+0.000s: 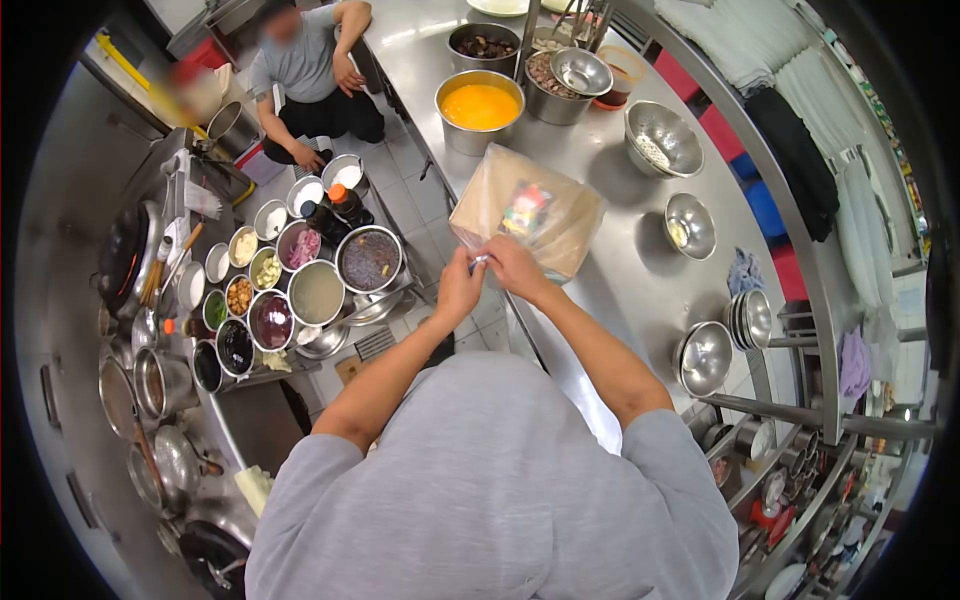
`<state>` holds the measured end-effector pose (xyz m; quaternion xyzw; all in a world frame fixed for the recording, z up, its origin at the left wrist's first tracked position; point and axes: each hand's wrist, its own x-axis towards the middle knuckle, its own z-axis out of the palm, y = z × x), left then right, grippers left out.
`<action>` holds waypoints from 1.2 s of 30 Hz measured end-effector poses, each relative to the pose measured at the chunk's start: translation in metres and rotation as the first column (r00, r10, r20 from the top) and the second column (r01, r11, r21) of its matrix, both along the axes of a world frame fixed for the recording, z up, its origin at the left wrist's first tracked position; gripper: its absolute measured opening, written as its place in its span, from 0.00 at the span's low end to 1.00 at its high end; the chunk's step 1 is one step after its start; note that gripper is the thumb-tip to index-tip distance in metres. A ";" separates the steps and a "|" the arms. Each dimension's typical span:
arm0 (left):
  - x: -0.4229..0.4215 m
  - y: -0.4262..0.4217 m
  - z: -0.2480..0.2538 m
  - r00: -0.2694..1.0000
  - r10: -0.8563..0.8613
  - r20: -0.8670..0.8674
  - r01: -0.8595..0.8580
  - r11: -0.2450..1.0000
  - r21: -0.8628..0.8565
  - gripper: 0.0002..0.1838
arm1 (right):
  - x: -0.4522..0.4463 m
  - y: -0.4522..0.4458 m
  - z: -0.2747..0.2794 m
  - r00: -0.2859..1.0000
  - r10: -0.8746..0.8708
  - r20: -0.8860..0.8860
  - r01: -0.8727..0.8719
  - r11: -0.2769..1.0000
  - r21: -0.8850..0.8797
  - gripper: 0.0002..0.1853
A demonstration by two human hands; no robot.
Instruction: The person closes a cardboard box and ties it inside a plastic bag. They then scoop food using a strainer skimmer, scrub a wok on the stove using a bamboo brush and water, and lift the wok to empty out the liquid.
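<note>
A clear plastic bag is in front of me at the steel counter's near edge. Inside it shows a tan, boxy packet with a colourful printed patch on it. My left hand is closed on the bag's gathered mouth. Close beside it, my right hand pinches the same gathered plastic, the two hands nearly touching. The fingertips partly hide the twisted end. Just beyond the bag stands a steel pot of bright orange-yellow liquid.
The steel counter carries metal bowls, a colander and more pots toward the back. At left stands a cart of round containers with sauces and chopped ingredients. Another person crouches at the back left. Shelving lines the right side.
</note>
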<state>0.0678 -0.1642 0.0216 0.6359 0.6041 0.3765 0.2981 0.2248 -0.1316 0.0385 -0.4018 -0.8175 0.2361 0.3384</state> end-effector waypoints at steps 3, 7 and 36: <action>0.001 0.003 0.005 0.995 -0.034 -0.099 0.038 0.999 0.032 0.12 | -0.003 0.005 -0.003 0.977 -0.146 -0.155 0.073 0.914 -0.399 0.06; -0.003 0.015 -0.005 0.997 -0.074 0.027 0.076 0.994 -0.080 0.09 | 0.005 -0.006 0.004 0.983 -0.145 -0.114 0.094 0.925 -0.369 0.10; -0.043 0.082 -0.022 0.810 0.298 0.505 0.028 0.840 -0.542 0.25 | 0.061 -0.027 0.030 0.582 -0.811 0.061 0.744 0.561 0.363 0.24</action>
